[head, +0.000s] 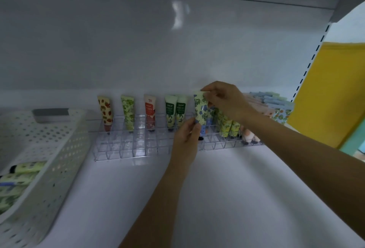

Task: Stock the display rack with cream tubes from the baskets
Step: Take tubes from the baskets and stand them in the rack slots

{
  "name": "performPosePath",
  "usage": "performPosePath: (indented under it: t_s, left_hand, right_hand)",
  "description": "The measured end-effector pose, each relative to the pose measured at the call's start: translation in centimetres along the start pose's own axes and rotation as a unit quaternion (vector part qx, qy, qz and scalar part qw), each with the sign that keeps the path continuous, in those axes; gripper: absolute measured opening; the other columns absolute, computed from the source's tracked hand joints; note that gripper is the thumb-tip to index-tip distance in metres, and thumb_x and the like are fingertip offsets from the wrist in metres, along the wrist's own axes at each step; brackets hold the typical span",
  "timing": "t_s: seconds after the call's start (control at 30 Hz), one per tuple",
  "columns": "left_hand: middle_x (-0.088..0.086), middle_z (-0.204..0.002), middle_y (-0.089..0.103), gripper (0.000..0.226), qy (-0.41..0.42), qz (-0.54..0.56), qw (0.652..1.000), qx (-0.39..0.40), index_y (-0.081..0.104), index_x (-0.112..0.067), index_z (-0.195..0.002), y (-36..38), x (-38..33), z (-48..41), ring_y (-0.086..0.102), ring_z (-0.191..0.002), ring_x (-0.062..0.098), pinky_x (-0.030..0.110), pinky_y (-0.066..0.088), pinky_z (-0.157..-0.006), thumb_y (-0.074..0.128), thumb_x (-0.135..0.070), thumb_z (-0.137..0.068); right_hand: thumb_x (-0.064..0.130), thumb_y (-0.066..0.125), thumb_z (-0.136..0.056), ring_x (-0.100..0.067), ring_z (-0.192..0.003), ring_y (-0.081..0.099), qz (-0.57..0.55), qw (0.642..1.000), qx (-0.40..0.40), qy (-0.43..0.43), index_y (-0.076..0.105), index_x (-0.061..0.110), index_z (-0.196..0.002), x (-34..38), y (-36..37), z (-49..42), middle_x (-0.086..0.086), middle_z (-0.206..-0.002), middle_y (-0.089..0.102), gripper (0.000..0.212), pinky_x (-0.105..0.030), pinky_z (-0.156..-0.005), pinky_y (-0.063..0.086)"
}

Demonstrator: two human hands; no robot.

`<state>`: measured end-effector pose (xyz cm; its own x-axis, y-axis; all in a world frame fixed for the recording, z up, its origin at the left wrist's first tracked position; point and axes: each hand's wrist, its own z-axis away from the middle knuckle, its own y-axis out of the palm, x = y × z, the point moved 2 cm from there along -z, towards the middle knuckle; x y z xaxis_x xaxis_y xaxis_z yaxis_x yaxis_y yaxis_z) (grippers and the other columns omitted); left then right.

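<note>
Your right hand [223, 99] pinches the tube [199, 109] on top, left hand [186, 132] grasps lower, steering its cap into the rack [128, 146] below your grip.

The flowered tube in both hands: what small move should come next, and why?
Probably lower the tube straight down into the rack. The right hand pinches its top, the left hand holds its lower part, and its cap points down over the cells.

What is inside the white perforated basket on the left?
Several green-patterned cream tubes lie on their sides in the basket, one showing a black cap. The basket's near wall covers whatever lies lower down.
</note>
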<state>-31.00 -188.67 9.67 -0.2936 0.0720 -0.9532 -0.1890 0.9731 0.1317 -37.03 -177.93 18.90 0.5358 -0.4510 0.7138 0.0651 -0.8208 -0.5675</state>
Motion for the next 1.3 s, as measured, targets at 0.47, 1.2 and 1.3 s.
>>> performPosePath:
  t_s: [0.47,1.2,1.3]
  left_hand:
    - [0.001,-0.126,0.061,0.057,0.158,-0.568,0.808,0.012,0.062,-0.022,-0.119,-0.7,3.3,0.9,0.050,-0.125,0.024,0.049,0.003,-0.105,0.020,-0.036,-0.084]
    - [0.007,-0.097,0.069,0.037,0.215,-0.452,0.865,-0.027,0.066,-0.009,-0.101,-0.6,0.4,1.4,0.064,-0.092,0.025,0.047,0.049,-0.088,0.036,-0.019,-0.081]
    - [0.011,-0.094,0.069,0.034,0.263,-0.381,0.881,-0.096,0.066,-0.003,-0.100,-1.7,-3.0,2.4,0.065,-0.088,0.026,0.033,0.051,-0.084,0.038,-0.014,-0.084]
  right_hand:
    - [0.016,0.053,-0.093,-0.016,-0.078,0.060,0.103,0.982,-0.155,0.022,0.063,0.011,-0.100,-2.6,-1.5,-0.7,-0.001,-0.087,0.061,0.014,-0.010,-0.056,0.038]
    - [0.013,0.051,-0.092,-0.033,-0.098,0.051,0.305,0.946,-0.081,-0.077,0.060,0.000,-0.106,-0.4,1.4,-0.9,-0.019,-0.101,0.063,0.021,-0.034,-0.080,0.038]
    - [0.010,0.053,-0.092,-0.033,-0.091,0.055,0.261,0.950,-0.078,-0.152,0.064,0.000,-0.101,3.0,2.9,-1.4,-0.018,-0.094,0.065,0.017,-0.028,-0.075,0.035]
